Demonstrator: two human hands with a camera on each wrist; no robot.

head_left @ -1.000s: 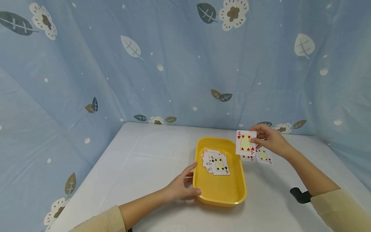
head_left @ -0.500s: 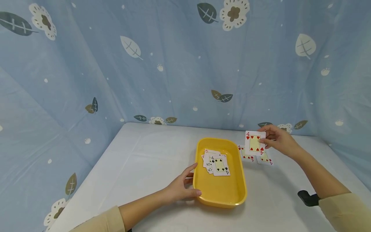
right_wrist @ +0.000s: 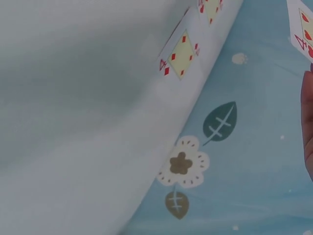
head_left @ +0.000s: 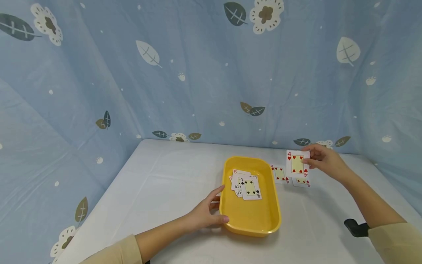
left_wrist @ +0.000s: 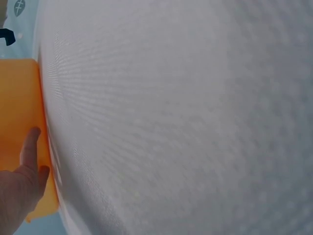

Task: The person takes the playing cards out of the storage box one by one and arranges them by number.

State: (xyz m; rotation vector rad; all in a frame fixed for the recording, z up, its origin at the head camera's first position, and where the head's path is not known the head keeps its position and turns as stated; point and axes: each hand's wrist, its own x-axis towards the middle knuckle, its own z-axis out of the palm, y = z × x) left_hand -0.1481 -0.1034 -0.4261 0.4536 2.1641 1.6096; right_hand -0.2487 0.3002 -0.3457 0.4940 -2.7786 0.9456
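A yellow plastic tray point(head_left: 252, 218) stands on the white table, with several overlapping playing cards point(head_left: 250, 188) toward its far end. The top one is a black four, fives showing under it. My left hand point(head_left: 204, 214) rests against the tray's left side, thumb at the rim; in the left wrist view its fingers lie against the orange-looking wall. Between thumb and fingers my right hand point(head_left: 326, 161) pinches a four of hearts point(head_left: 294, 167), face toward me, raised right of the tray. It partly covers a four of diamonds point(head_left: 301, 182) on the table.
Another red four point(head_left: 279, 174) lies face up just right of the tray, left of the four of diamonds. A blue patterned curtain point(head_left: 197, 73) hangs behind the table and along both sides. A black strap end point(head_left: 356, 228) sticks out at the right forearm.
My right hand has moved right with the four of hearts, uncovering the red four beside the tray and covering part of the four of diamonds. The left hand and tray stay put.
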